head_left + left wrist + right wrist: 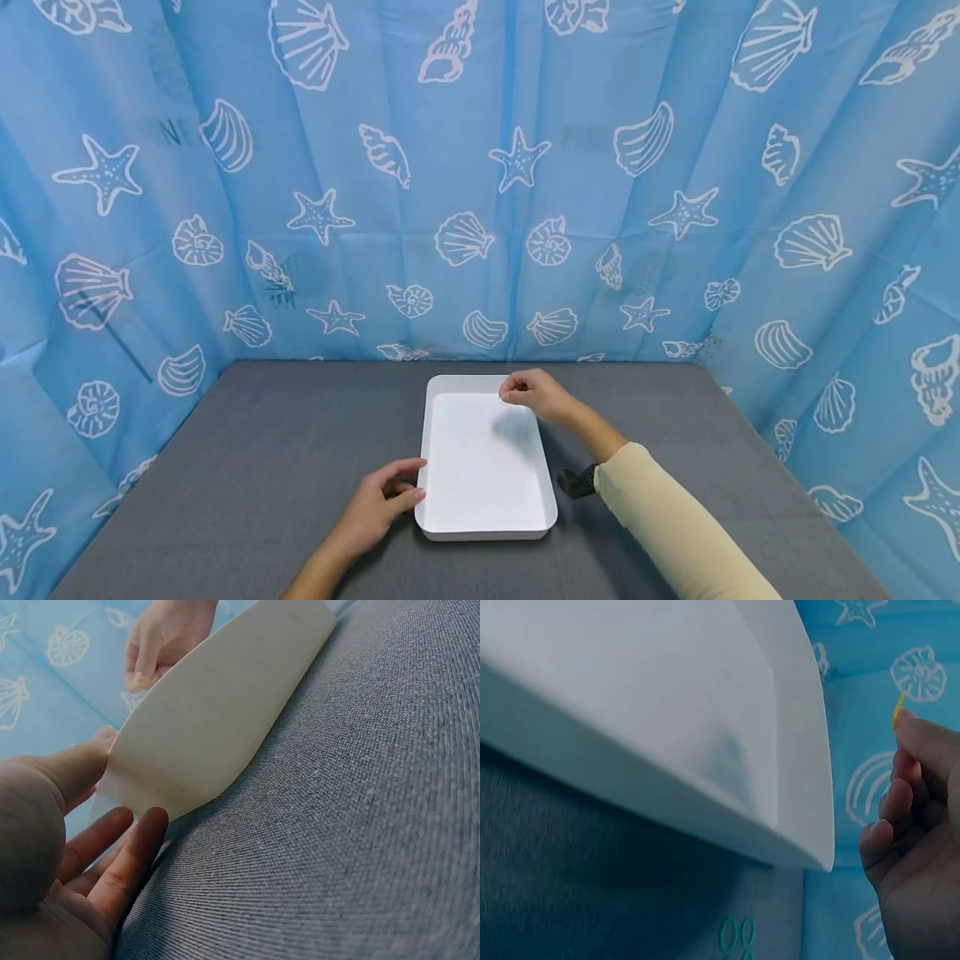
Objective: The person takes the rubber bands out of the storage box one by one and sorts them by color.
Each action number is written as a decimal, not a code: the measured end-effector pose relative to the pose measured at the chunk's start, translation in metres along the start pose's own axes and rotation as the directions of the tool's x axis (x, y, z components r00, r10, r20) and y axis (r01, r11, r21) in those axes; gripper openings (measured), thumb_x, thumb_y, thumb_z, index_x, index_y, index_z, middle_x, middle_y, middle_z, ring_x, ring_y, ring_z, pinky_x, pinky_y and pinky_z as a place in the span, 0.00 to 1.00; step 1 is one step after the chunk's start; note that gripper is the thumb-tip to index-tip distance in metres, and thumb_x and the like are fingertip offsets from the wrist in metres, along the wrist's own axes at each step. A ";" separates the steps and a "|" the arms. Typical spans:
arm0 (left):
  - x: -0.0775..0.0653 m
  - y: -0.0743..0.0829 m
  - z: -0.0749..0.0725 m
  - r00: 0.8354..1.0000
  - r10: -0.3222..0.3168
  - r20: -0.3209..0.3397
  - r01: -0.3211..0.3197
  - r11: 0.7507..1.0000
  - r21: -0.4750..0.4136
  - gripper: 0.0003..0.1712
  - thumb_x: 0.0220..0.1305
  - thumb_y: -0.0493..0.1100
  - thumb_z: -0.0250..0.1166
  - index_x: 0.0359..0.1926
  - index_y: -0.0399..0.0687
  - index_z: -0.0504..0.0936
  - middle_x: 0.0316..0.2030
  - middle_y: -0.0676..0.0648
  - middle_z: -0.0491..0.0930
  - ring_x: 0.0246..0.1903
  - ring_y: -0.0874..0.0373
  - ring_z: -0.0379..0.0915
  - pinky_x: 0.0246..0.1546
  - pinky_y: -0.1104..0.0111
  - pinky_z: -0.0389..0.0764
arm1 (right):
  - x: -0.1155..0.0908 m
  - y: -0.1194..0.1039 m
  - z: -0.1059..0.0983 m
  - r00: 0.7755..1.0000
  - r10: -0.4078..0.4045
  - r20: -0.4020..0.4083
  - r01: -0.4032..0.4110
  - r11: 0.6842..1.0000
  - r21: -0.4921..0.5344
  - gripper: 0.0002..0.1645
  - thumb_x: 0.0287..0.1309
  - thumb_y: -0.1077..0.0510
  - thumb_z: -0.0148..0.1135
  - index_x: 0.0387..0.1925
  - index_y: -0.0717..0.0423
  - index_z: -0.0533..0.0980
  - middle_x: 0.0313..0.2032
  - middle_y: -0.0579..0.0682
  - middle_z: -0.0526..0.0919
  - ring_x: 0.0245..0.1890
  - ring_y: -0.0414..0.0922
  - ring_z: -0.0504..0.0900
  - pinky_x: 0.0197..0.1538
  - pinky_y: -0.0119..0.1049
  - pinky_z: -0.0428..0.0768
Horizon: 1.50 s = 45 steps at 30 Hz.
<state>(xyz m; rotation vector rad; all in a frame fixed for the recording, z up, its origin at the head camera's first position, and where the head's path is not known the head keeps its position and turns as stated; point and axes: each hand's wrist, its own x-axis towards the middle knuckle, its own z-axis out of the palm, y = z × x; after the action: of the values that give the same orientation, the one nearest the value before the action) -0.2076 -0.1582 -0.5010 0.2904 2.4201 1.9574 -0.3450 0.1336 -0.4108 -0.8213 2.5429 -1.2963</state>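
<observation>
A white rectangular tray (pixel 486 467) with raised walls lies on the grey cloth, its inner floor bare. At its near left edge, my left hand (pixel 378 504) holds the wall, thumb and fingertips at the rim; in the left wrist view the fingertips (pixel 154 817) touch the wall's outer side. Over the tray's far right corner, my right hand (pixel 536 393) is raised and pinches a small, thin yellow piece (pixel 898 711) between thumb and forefinger. It is slightly curved; I cannot tell its kind. The other right fingers are curled toward the palm.
A dark grey cloth (pixel 300 433) covers the table. Blue curtains (pixel 480 200) with white shells and starfish close off the back and both sides. A black strapped device (pixel 577 482) sits at the right wrist. Small green loops (pixel 730 935) show low in the right wrist view.
</observation>
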 end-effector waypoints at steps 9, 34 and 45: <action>-0.003 0.003 0.000 1.000 0.018 0.007 -0.018 1.000 0.006 0.24 0.59 0.38 0.70 0.57 0.41 0.78 0.48 0.38 0.78 0.38 0.54 0.77 0.36 0.70 0.76 | -0.010 0.029 -0.012 0.993 0.045 -0.106 -0.046 0.999 -0.008 0.07 0.66 0.64 0.58 0.37 0.67 0.79 0.32 0.55 0.80 0.34 0.54 0.75 0.41 0.44 0.75; -0.002 0.000 -0.001 1.000 0.014 0.012 -0.014 1.000 0.014 0.24 0.59 0.39 0.70 0.57 0.42 0.78 0.48 0.40 0.78 0.39 0.54 0.77 0.36 0.69 0.76 | -0.044 0.082 -0.028 0.929 0.096 -0.358 -0.130 0.989 -0.072 0.05 0.63 0.68 0.60 0.34 0.69 0.79 0.29 0.54 0.80 0.27 0.43 0.71 0.33 0.38 0.70; -0.003 0.003 -0.001 1.000 0.016 0.014 -0.016 1.000 -0.003 0.25 0.59 0.38 0.70 0.57 0.41 0.78 0.48 0.39 0.79 0.39 0.55 0.78 0.37 0.69 0.76 | -0.053 0.092 -0.031 0.882 0.151 -0.446 -0.212 0.973 -0.091 0.05 0.63 0.67 0.60 0.34 0.69 0.79 0.32 0.57 0.81 0.31 0.46 0.74 0.37 0.41 0.71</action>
<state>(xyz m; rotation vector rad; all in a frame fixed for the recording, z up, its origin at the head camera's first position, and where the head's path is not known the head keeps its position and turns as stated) -0.2046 -0.1590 -0.4983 0.3230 2.4140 1.9585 -0.3493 0.2272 -0.4695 -0.3161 2.9949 -1.3840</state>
